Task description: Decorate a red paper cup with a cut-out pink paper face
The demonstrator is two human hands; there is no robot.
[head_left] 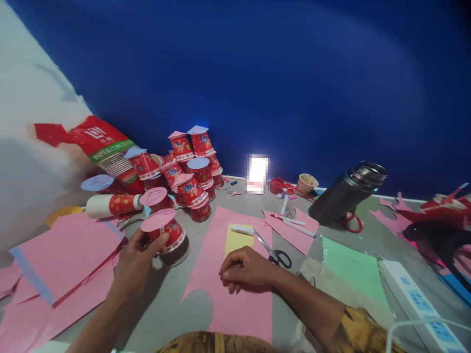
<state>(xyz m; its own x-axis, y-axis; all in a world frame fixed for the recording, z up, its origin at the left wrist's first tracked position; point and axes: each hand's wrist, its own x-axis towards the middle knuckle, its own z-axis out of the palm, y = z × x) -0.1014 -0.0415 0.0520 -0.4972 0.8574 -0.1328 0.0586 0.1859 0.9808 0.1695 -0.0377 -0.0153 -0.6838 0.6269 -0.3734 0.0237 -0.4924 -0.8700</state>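
My left hand (138,264) grips a red paper cup (172,235) that stands upside down with a pink paper disc (159,220) on top; thumb and fingers press its near side. My right hand (246,268) is loosely curled over pink paper (235,314) and the lower edge of a yellow sheet (235,241), with nothing visible in its fingers. Just beyond it lie a white marker (242,230) and scissors with black handles (281,258). Several red cups with pink or blue paper tops (191,191) are piled behind my left hand.
At the left are stacked pink sheets (73,250), a cup sleeve (114,205) and a red cup bag (106,147). A black flask (342,196), pens (294,220), a green packet (353,274) and a white power strip (419,299) are on the right. A blue wall rises behind.
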